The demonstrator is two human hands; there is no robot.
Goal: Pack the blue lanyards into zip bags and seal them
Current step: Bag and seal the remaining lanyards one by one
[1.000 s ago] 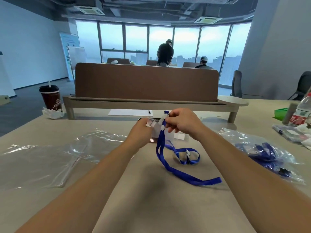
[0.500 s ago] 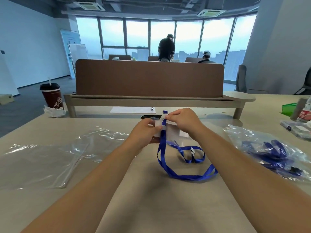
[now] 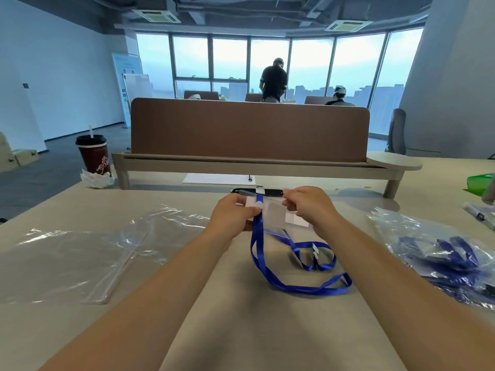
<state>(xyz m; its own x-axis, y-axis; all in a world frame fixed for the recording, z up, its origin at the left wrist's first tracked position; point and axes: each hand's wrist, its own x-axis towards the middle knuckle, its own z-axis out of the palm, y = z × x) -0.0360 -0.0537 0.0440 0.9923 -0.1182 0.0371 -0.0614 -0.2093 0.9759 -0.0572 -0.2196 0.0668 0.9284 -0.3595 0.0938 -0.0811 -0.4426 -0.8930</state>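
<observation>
A blue lanyard (image 3: 270, 273) hangs from a clear badge holder (image 3: 272, 216) held up above the table. My left hand (image 3: 235, 214) pinches the holder's left side by the white clip. My right hand (image 3: 308, 207) grips its right edge. The strap loops down onto the table, where a second blue lanyard (image 3: 313, 254) lies coiled. Empty clear zip bags (image 3: 80, 255) lie flat to the left. A clear bag stuffed with blue lanyards (image 3: 442, 253) lies to the right.
A brown desk divider (image 3: 249, 129) on a raised shelf spans the far side. A dark red paper cup (image 3: 93, 153) stands at far left, with crumpled tissue beside it. A sheet of paper with a pen (image 3: 218, 178) lies under the shelf. People are by the windows.
Both hands spread apart along the badge holder's top edge. The lanyard's trailing loop slid and curled closer on the table. The camera tilted slightly.
</observation>
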